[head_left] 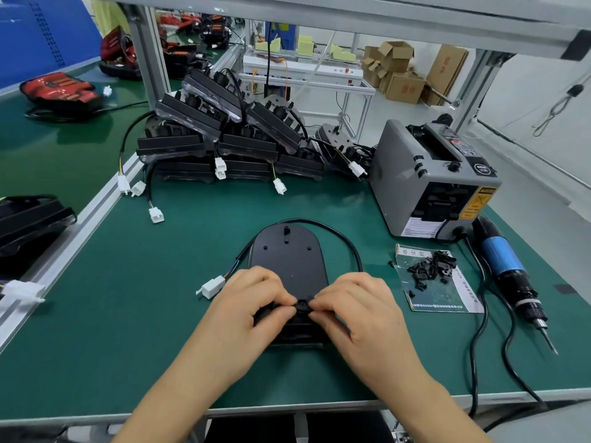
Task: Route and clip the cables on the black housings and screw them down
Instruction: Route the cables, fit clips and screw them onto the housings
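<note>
At lower centre, on the desk [128,314], a clip [302,304] is pinched by left grip [256,302] and right grip [348,302] at the lower edge of the housing [287,254]. The cable [345,241], looped round the upper end, should be seated before the clip is pressed squarely.

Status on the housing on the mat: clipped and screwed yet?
Looks done: cable arcs round the far end of the black housing. In hand: left hand and right hand pinch a small clip at its near edge. Remaining: screwing down; the screwdriver lies untouched at right.
</note>
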{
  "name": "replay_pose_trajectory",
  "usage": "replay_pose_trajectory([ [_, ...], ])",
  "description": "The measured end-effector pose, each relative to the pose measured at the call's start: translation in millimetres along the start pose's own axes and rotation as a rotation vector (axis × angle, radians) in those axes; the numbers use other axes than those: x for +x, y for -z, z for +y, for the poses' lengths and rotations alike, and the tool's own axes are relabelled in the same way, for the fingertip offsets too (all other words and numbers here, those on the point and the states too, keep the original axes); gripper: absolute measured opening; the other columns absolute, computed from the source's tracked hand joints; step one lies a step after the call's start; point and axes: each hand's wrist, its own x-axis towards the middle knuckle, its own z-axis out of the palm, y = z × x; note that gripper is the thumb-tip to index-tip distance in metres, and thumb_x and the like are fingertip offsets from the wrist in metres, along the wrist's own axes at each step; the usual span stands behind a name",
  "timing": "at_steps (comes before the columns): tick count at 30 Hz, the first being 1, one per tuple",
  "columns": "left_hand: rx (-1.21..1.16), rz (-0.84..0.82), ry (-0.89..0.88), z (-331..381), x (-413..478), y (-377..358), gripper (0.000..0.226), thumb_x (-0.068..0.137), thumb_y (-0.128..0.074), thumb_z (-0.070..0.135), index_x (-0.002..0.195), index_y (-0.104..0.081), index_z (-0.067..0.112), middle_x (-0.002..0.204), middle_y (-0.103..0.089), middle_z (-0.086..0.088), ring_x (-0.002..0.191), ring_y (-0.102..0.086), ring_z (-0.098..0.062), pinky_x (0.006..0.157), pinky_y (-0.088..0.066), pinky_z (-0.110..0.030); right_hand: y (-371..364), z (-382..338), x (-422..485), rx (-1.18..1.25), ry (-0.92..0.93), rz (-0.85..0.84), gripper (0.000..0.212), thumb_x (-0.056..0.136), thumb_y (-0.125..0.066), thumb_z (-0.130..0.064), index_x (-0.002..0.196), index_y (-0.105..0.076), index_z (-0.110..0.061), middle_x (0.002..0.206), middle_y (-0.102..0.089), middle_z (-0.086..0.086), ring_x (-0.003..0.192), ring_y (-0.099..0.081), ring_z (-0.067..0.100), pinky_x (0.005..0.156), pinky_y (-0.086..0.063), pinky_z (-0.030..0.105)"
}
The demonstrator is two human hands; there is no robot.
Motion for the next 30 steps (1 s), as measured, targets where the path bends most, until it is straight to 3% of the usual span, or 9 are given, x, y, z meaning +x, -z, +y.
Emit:
replay_pose_trajectory([
  [7, -0.065, -0.103, 0.12, 6.8, 8.3, 10.2, 0.011, 0.086, -0.065, 0.031, 0.076, -0.068, 0.034, 0.095, -0.054, 0.019, 0.096, -0.053, -0.004, 0.078, -0.035, -0.008, -11.5, -2.1, -2.9, -0.028, 0.085, 0.125, 0.01, 0.085, -0.068, -0.021, 0.08, -0.071, -0.013, 0.084, -0.067, -0.007, 0.084, -0.058, 0.019, 0.076, -0.043, 0.03],
  [11, 0.057, -0.198, 0.17, 14.1, 16.7, 12.1, 0.007, 0.082, -0.062, 0.041, 0.076, -0.065, 0.04, 0.096, -0.047, 0.025, 0.093, -0.047, 0.005, 0.072, -0.031, -0.004, -13.1, -2.2, -3.9, -0.038, 0.093, 0.179, 0.012, 0.087, -0.069, -0.02, 0.079, -0.07, -0.011, 0.085, -0.067, -0.005, 0.086, -0.056, 0.019, 0.08, -0.041, 0.027],
  [17, 0.074, -0.205, 0.23, 20.3, 19.1, 7.4, 0.009, 0.082, -0.065, 0.037, 0.074, -0.062, 0.041, 0.094, -0.048, 0.017, 0.093, -0.043, 0.007, 0.071, -0.029, -0.003, -12.5, -2.1, -2.8, -0.036, 0.129, 0.227, 0.016, 0.088, -0.067, -0.018, 0.076, -0.07, -0.009, 0.085, -0.067, -0.002, 0.086, -0.057, 0.021, 0.08, -0.043, 0.03],
  [22, -0.085, -0.074, 0.283, 23.5, 13.8, 0.6, 0.022, 0.078, -0.072, 0.019, 0.063, -0.067, 0.034, 0.09, -0.055, 0.01, 0.095, -0.048, -0.003, 0.071, -0.028, -0.001, -12.1, -0.7, -1.7, 0.084, 0.067, 0.173, 0.014, 0.088, -0.067, -0.017, 0.077, -0.071, -0.009, 0.084, -0.067, -0.003, 0.084, -0.058, 0.022, 0.075, -0.047, 0.037],
  [26, -0.14, 0.038, 0.328, 26.5, 9.9, -10.2, 0.018, 0.077, -0.073, 0.013, 0.063, -0.07, 0.024, 0.091, -0.057, 0.009, 0.097, -0.048, -0.005, 0.07, -0.029, -0.001, -6.1, 1.3, -0.2, 0.267, -0.1, 0.069, 0.01, 0.083, -0.069, -0.02, 0.08, -0.071, -0.01, 0.082, -0.069, -0.005, 0.083, -0.059, 0.019, 0.074, -0.05, 0.041],
  [30, -0.135, 0.077, 0.334, 27.2, 9.8, -14.4, 0.018, 0.075, -0.074, 0.011, 0.062, -0.069, 0.021, 0.089, -0.058, 0.009, 0.099, -0.046, -0.002, 0.071, -0.028, 0.0, 1.6, -0.2, 1.3, 0.375, -0.168, -0.019, 0.005, 0.08, -0.07, -0.017, 0.082, -0.071, -0.012, 0.084, -0.068, -0.007, 0.087, -0.057, 0.014, 0.081, -0.049, 0.033],
])
